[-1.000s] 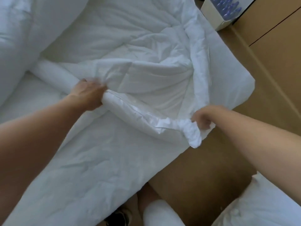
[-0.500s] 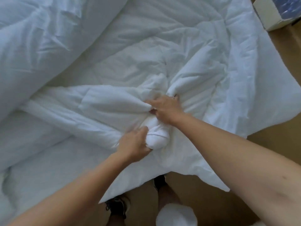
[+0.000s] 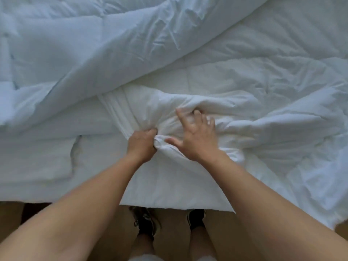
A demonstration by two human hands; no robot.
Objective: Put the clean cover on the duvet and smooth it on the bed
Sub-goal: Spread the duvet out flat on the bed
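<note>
Right at the near edge of the bed, the left hand [image 3: 142, 146] is clenched around a bunch of white fabric [image 3: 161, 142], fingers curled tight and the thumb closed over the gathers. Just beside it, the right hand [image 3: 196, 137] lies flat on the same bunch. Its fingers are spread and straight and its thumb reaches towards the left hand. Its fingertips [image 3: 197, 112] press into the foot of a soft ridge [image 3: 212, 101] of bedding that rises just beyond them. Creases fan out from the left fist, up and to the left.

In this bunch I cannot tell cover from duvet; both are white and lie crumpled together. The quilted duvet [image 3: 235, 76] spreads over the bed beyond the ridge and off to the right. One large puffed fold [image 3: 84, 44] crosses the upper left on a slant and covers that part of the bed. A flatter white layer [image 3: 47, 162] lies to the left of the hands. A hanging edge [image 3: 169, 193] of the bedding drops towards the person.

Two bare forearms enter from below. Beneath them are a tan floor [image 3: 169, 234] and two dark shoes, one left [image 3: 145, 221] and one right [image 3: 195, 217], with toes at the hanging edge.
</note>
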